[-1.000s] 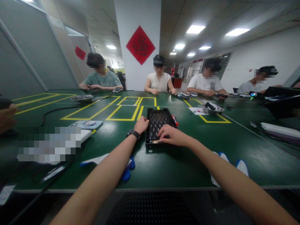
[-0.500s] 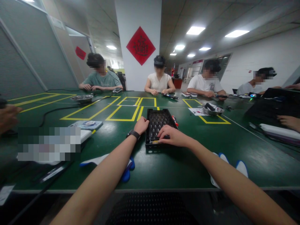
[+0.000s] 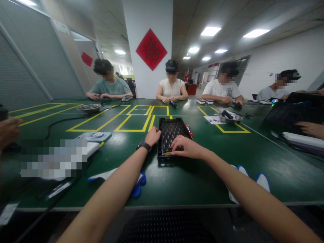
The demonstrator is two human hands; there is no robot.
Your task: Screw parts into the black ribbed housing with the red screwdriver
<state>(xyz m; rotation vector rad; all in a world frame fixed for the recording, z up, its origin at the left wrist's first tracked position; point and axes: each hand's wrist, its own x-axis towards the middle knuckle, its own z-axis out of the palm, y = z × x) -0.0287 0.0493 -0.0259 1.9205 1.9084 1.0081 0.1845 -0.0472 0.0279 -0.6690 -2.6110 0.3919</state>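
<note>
Your right hand (image 3: 185, 147) is bent over the near end of the black case (image 3: 163, 159), its thumb at a yellowish strip (image 3: 168, 154); you cannot be sure from this view whether it is pinched. Your left hand (image 3: 153, 136) has its fingers curled at the case's left wall, and how firmly it grips cannot be told. Neither hand has moved noticeably since half a second ago. The case sits on the table (image 3: 197, 182) between your hands, holding rows of small silvery pieces (image 3: 167, 139) on a dark bed, with the strip along its near end. A red object (image 3: 189, 131) shows just beside its right wall.

Nearer you than the case, a blue-and-white glove (image 3: 136, 190) lies to its left and another glove (image 3: 263, 182) to its right. Beyond the case to the left is a metal bowl (image 3: 88, 108), its contents unclear; beyond it to the right, a second bowl (image 3: 236, 120) contains black items (image 3: 227, 115). Straight beyond the case, a dark tool (image 3: 173, 103), which lay on the table half a second ago, is now at the co-worker's hands (image 3: 165, 100), angled toward you.
</note>
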